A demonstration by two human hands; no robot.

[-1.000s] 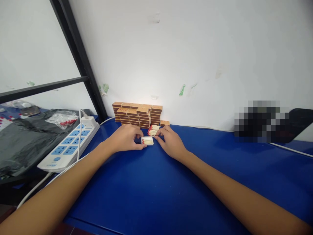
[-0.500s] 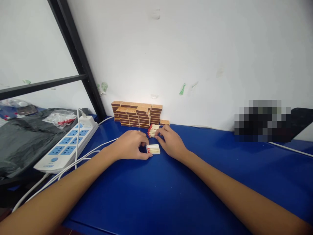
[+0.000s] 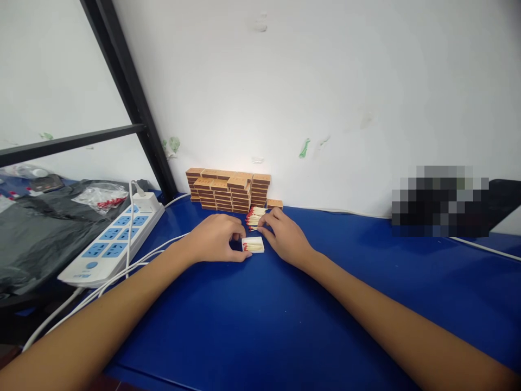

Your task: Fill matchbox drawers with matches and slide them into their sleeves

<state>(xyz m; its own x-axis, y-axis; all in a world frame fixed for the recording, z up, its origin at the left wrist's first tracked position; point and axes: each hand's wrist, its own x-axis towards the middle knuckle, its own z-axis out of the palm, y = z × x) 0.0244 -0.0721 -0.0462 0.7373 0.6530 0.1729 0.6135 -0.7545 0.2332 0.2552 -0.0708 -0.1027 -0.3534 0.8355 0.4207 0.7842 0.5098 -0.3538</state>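
Observation:
My left hand (image 3: 217,239) curls around the left end of a small white matchbox tray (image 3: 259,240), its thumb and fingers gripping the two long sides. Several red-headed matches (image 3: 253,247) lie in that tray, heads to the left. Just behind it, my right hand (image 3: 287,239) has its thumb and forefinger pinched on the end of a match (image 3: 253,228) at the near edge of a loose match pile (image 3: 258,213). How many matches the pinch takes in cannot be made out.
Behind the pile, stacked matchboxes (image 3: 222,191) stand against the white wall, with a single matchbox (image 3: 274,204) beside them. A power strip (image 3: 109,239) with white cables lies left on the blue table (image 3: 252,326). A dark, partly blurred object (image 3: 504,201) stands far right.
My left hand and the tray have shifted slightly up and left. The right fingers stay at the pile, where one match now lies a little apart at its near edge.

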